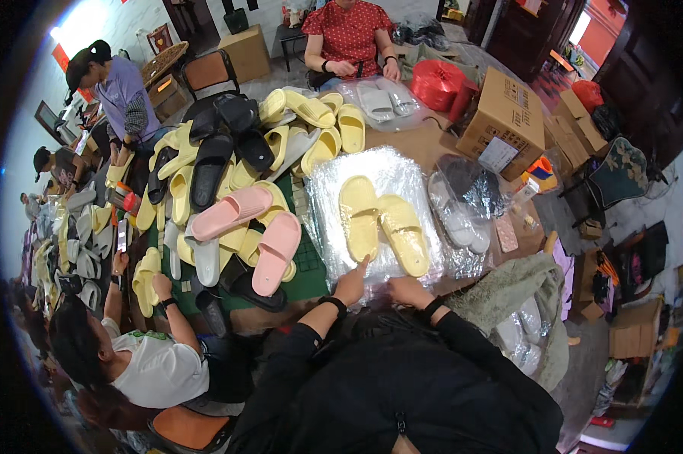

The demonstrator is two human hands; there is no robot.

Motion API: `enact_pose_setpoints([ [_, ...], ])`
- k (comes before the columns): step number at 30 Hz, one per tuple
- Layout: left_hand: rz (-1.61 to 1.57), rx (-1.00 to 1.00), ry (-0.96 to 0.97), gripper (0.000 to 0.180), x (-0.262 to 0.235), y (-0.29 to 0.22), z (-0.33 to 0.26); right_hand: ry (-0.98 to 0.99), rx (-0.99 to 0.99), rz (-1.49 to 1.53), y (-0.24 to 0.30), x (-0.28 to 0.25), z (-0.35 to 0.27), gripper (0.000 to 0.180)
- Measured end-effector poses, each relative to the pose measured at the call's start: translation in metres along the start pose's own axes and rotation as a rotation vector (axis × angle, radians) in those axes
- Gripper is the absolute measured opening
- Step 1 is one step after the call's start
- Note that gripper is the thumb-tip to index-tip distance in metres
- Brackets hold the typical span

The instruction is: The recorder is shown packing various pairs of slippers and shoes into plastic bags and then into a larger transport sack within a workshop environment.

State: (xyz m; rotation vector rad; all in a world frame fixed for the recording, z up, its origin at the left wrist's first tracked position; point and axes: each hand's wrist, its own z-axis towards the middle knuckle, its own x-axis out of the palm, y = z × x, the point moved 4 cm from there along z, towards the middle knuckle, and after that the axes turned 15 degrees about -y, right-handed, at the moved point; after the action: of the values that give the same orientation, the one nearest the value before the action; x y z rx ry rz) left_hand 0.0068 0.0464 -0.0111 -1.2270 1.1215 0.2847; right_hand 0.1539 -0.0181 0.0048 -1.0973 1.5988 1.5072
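Note:
A pair of pale yellow slippers, the left slipper (358,219) and the right slipper (403,231), lies side by side on a stack of clear plastic bags (322,227). My left hand (350,284) is at the near edge of the stack, one finger reaching the left slipper's heel, the others curled at the plastic. Beside it my right hand (409,292) is closed at the same edge, just below the right slipper's heel. What lies inside the curled fingers is partly hidden. Bagged grey slippers (455,212) lie to the right of the stack.
Yellow, black, grey and pink slippers (232,213) are heaped on the left. A cardboard box (504,121) and red twine roll (437,85) stand at the far right. A person in red (347,38) sits opposite; another in white (156,371) holds yellow slippers at my left.

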Motion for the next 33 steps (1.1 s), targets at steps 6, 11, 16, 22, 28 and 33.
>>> enact_pose_setpoints([
  [6, -0.031, 0.011, -0.056, 0.071, 0.002, 0.003, 0.000, -0.090, 0.160, -0.152, -0.046, -0.007, -0.019, 0.017],
  [11, -0.087, -0.001, -0.071, 0.073, 0.004, 0.005, -0.002, -0.198, 0.162, -0.048, -0.042, -0.018, -0.027, 0.020],
  [16, -0.070, -0.005, -0.041, 0.076, 0.002, 0.004, -0.002, -0.287, 0.090, -0.054, -0.029, -0.014, -0.020, 0.021],
  [22, -0.077, 0.019, -0.079, 0.077, 0.001, 0.004, -0.003, -0.361, 0.008, -0.035, -0.027, -0.017, -0.006, 0.026],
  [28, -0.067, 0.033, -0.066, 0.077, 0.003, 0.007, -0.003, -0.325, -0.054, -0.160, -0.020, 0.002, -0.007, 0.048],
  [33, -0.032, 0.019, -0.043, 0.075, 0.002, 0.004, -0.002, -0.331, 0.000, -0.206, -0.034, 0.018, -0.008, 0.052],
])
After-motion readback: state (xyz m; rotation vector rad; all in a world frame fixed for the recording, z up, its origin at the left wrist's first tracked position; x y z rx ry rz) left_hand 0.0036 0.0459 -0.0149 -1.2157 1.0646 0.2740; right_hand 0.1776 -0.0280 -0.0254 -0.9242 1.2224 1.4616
